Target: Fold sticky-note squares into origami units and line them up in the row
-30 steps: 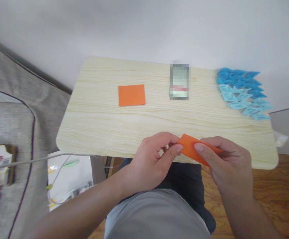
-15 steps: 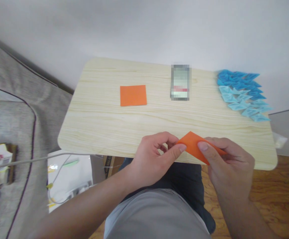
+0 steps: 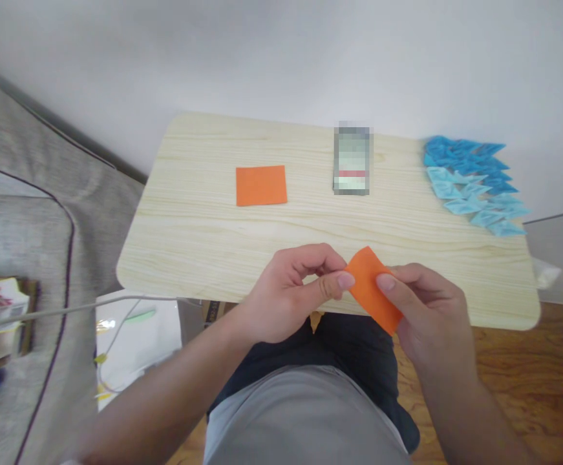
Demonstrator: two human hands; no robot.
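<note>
In the head view, my only one, I have the left hand [image 3: 291, 294] pinched, thumb and forefinger together on the left edge of an orange paper piece [image 3: 372, 287]. My right hand [image 3: 434, 316] is clamped on the same piece from the other side: the thumb lies flat across its face and the fingers curl behind, mostly out of my sight. The piece sits between the two grips, slanted, one corner pointing away from the body and the opposite one reaching down past the near edge of the table [image 3: 198, 245]. I can't make out how many layers it has.

Beyond the grip and to its left, I see a flat orange rectangle [image 3: 262, 186] lying on the tabletop, well apart from both hands. Straight ahead of the grip, farther off, rests a phone-like object [image 3: 351, 161], blurred into blocks. Past the right hand, ahead and to the right, I have dark blue folded pieces [image 3: 465, 158] bunched beside light blue folded pieces [image 3: 460, 197], their points mostly facing right. Below the grip is the person's lap in dark trousers [image 3: 359, 339]; left of the left forearm, a grey cable [image 3: 87, 307] runs across.
</note>
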